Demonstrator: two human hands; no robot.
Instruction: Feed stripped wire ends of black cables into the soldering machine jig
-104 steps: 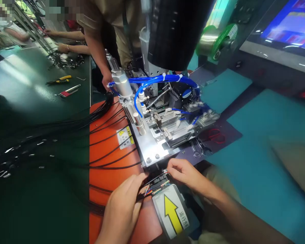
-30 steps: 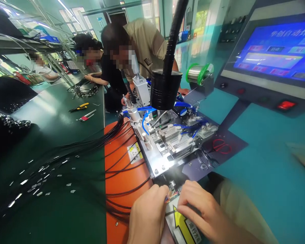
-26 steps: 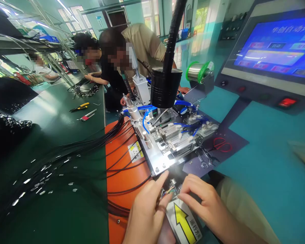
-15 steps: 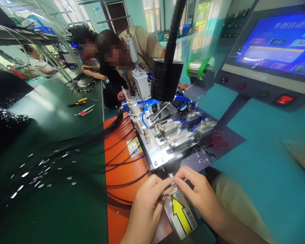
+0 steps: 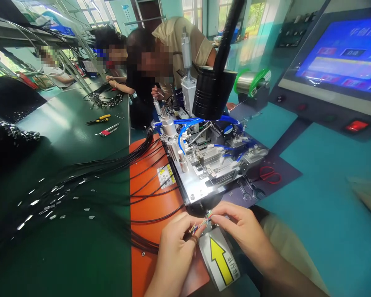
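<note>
Thin coloured wires [image 5: 198,227] fan out between my two hands, at the near end of the machine. My left hand [image 5: 179,239] is closed, with thumb and forefinger pinching the wires. Opposite it, my right hand [image 5: 239,225] pinches the wires' other side near a small metal fixture [image 5: 209,213]. The fingertips hide part of the wires. Just below lies a metal plate with a yellow arrow label [image 5: 219,258]. Black cables [image 5: 156,222] run across the orange cover [image 5: 148,185] to the left of my left hand.
A machine [image 5: 200,165] with blue air tubes stands ahead, under a black hose nozzle [image 5: 213,95]. Wrenches [image 5: 250,192] and red scissors [image 5: 270,175] lie to its right. On the green table [image 5: 89,247] are cable bundles and pliers [image 5: 99,119]. A co-worker [image 5: 179,45] leans over behind the machine.
The wires now show more clearly, spread between my fingers, and my left hand has shifted slightly. The view has turned a little. The co-worker behind the machine has raised a hand.
</note>
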